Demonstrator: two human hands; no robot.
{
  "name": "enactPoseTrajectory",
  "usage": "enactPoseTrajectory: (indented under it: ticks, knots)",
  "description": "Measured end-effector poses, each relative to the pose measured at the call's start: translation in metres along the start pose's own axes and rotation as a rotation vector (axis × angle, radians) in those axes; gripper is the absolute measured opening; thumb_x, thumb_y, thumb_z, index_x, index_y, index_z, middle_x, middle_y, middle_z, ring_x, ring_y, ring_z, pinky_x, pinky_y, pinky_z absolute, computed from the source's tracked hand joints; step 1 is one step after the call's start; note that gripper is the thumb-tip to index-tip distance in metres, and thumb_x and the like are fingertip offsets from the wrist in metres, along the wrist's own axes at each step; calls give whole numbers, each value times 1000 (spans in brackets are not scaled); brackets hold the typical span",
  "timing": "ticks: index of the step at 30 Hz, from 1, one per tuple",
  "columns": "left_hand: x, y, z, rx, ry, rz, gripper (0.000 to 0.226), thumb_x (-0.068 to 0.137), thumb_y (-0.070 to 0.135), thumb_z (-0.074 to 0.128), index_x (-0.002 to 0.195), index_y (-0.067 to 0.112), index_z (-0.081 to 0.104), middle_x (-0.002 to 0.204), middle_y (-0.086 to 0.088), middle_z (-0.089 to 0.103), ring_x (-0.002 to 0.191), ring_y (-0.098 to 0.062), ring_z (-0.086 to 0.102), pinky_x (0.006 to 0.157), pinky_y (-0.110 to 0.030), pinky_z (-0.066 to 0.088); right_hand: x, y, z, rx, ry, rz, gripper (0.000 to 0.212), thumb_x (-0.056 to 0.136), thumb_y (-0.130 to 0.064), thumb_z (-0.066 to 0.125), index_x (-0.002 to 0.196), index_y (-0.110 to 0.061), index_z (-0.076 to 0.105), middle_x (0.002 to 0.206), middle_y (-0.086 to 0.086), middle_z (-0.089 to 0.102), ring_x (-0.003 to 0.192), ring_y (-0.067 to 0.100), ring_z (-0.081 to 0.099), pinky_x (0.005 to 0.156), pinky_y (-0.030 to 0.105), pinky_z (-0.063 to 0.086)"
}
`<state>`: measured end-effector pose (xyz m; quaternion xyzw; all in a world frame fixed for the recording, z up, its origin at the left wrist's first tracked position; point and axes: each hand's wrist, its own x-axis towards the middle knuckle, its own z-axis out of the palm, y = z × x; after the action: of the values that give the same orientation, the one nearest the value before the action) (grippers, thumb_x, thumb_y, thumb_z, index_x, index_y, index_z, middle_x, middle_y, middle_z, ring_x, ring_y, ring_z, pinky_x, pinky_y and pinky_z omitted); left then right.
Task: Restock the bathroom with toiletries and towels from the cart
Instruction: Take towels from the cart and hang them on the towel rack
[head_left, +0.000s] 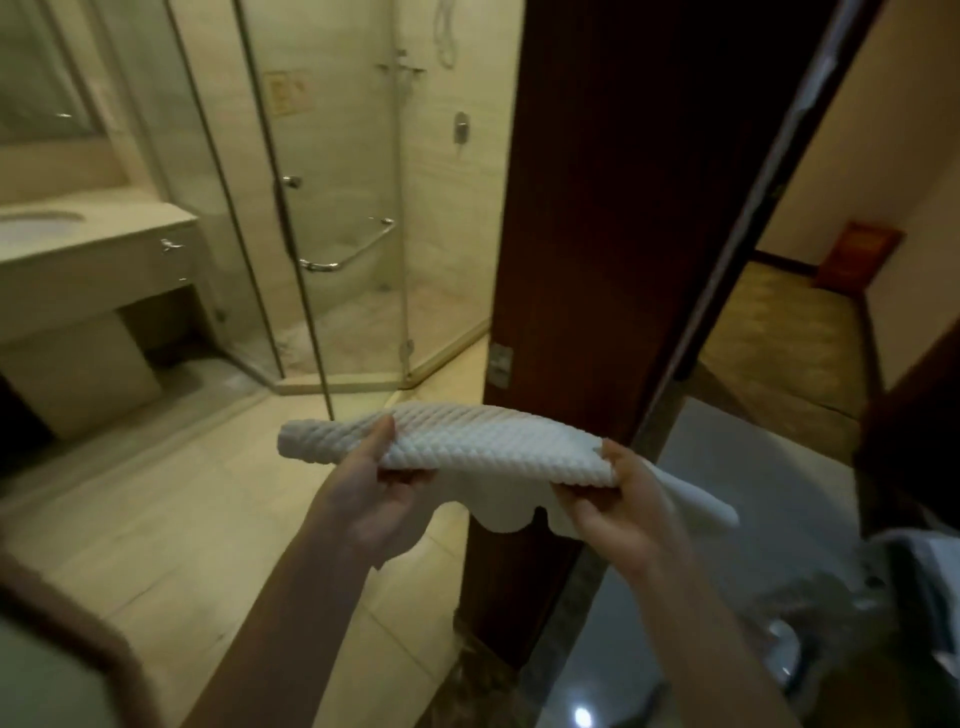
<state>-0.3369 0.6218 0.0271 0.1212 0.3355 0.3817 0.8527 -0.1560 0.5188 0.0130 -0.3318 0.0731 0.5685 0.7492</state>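
A white folded towel (483, 441) with a quilted, diamond-like texture is held flat in front of me at the bathroom doorway. My left hand (374, 488) grips its left part, thumb on top and fingers curled beneath. My right hand (618, 499) pinches its right edge, thumb on top. A loose flap of the towel hangs below between the hands, and a corner sticks out to the right past my right hand.
A dark wooden door (597, 260) stands open edge-on right behind the towel. A glass shower enclosure (337, 208) with a chrome bar fills the middle. A vanity counter (104, 244) with a sink is at the left. Tiled floor (182, 493) lies below.
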Motion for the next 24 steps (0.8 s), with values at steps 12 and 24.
enactPoseTrajectory:
  ticks: [12, 24]
  knots:
    - [82, 193, -55, -70, 135, 127, 45, 93, 21, 52, 135, 5, 44, 130, -19, 53, 108, -30, 54, 96, -43, 41, 154, 114, 151, 0, -101, 212, 46, 97, -22, 44, 135, 4, 40, 134, 27, 49, 125, 35, 47, 105, 41, 37]
    - [203, 279, -33, 48, 78, 113, 30, 92, 13, 52, 118, 0, 45, 103, -25, 59, 90, -31, 58, 85, -49, 44, 275, 117, 216, 45, -48, 159, 47, 96, -24, 46, 133, 4, 41, 123, 27, 54, 110, 36, 53, 97, 43, 40]
